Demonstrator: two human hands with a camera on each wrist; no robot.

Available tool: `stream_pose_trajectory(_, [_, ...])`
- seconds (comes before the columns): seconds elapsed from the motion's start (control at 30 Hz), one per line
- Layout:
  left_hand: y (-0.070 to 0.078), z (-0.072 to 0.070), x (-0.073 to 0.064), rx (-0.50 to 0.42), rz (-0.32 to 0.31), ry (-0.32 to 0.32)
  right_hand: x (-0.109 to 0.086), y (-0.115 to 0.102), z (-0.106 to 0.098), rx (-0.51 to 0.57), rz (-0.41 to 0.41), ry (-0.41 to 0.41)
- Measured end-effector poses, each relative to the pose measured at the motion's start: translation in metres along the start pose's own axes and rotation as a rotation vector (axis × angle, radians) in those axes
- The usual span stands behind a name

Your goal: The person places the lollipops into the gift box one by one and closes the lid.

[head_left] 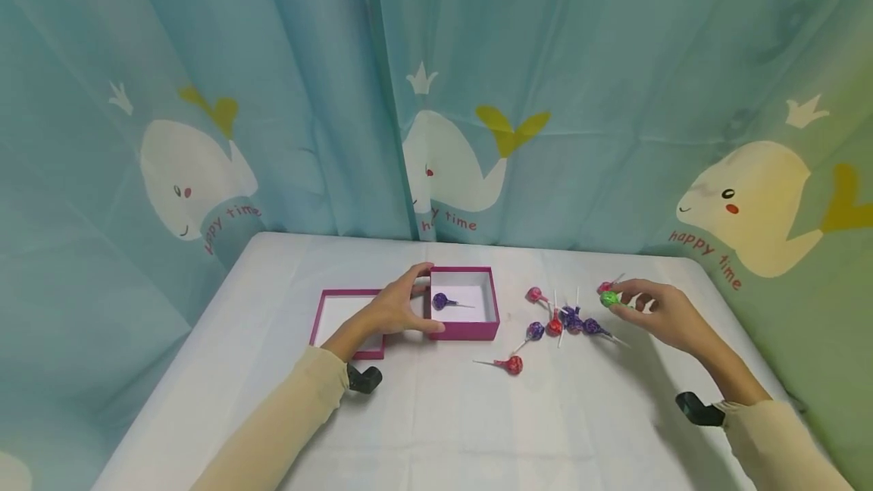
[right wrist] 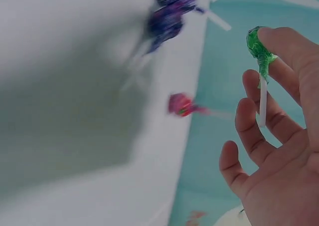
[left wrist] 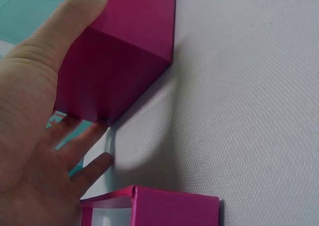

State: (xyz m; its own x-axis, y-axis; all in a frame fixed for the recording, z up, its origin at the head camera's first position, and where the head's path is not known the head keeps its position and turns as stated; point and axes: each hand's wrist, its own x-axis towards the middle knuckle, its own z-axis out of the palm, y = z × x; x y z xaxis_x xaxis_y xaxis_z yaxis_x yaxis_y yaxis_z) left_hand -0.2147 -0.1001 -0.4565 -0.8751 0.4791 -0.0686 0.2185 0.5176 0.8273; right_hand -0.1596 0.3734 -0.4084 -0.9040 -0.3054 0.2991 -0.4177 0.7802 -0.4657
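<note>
My left hand [head_left: 394,308] grips a magenta box [head_left: 465,332] by its left side, thumb on the near wall and fingers toward the far corner. Inside the open box lies one purple-wrapped lollipop [head_left: 442,301]. In the left wrist view the thumb presses the magenta box wall [left wrist: 114,76]. At the right, my right hand [head_left: 664,313] pinches a green-wrapped lollipop [head_left: 609,298] by its candy head, raised above the table. The right wrist view shows the green lollipop's white stick [right wrist: 263,101] pointing down past the fingers. A pink lollipop [right wrist: 180,105] lies on the table beyond this hand.
A magenta-rimmed lid [head_left: 351,292] lies left of the box, partly under the left forearm. Between box and right hand are several purple lollipops [head_left: 571,318], red ones [head_left: 554,324] and a pink one [head_left: 535,294]. Another red lollipop [head_left: 514,364] lies nearer. A blue curtain [head_left: 327,97] hangs behind the white table [head_left: 464,430].
</note>
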Motion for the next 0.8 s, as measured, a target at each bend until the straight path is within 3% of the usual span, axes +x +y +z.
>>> stream_pose_trajectory(0.47, [-0.003,0.006,0.000,-0.017,0.018,0.002,0.065,-0.061,0.013,0.063,-0.051,-0.080])
stream_pose_trajectory(0.8, [0.002,0.001,-0.003,-0.008,0.015,0.011,0.119,-0.109,0.042,0.167,-0.086,-0.123])
